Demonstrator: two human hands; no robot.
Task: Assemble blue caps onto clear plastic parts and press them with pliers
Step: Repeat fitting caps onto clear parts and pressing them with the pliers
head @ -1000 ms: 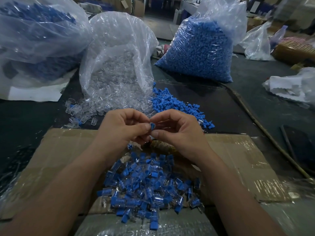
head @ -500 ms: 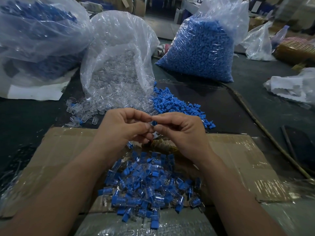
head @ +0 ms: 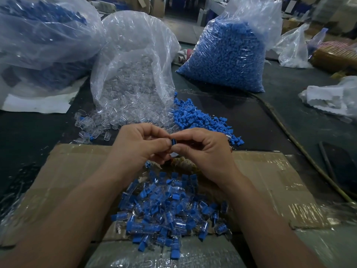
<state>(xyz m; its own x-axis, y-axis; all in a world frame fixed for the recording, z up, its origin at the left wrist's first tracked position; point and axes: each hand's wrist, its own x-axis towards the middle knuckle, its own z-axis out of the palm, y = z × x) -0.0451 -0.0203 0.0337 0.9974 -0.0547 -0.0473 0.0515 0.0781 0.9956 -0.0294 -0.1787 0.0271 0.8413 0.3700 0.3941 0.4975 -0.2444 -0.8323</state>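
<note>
My left hand (head: 141, 146) and my right hand (head: 204, 149) meet fingertip to fingertip above the cardboard sheet (head: 270, 171). Between them they pinch a small blue cap (head: 173, 142); whatever clear part it sits on is hidden by my fingers. Below the hands lies a heap of assembled blue-and-clear pieces (head: 170, 209). Loose blue caps (head: 201, 117) are piled just beyond my right hand. Loose clear parts (head: 96, 124) spill from an open clear bag (head: 133, 74) beyond my left hand. No pliers show.
A full bag of blue caps (head: 226, 55) stands at the back right, another large bag (head: 38, 35) at the back left. A cable (head: 289, 136) runs down the dark table on the right, beside a dark flat object (head: 340, 167). Crumpled white plastic (head: 332, 97) lies far right.
Both hands have drifted slightly up and away from me while staying pressed together on the cap. The piles and bags have not moved.
</note>
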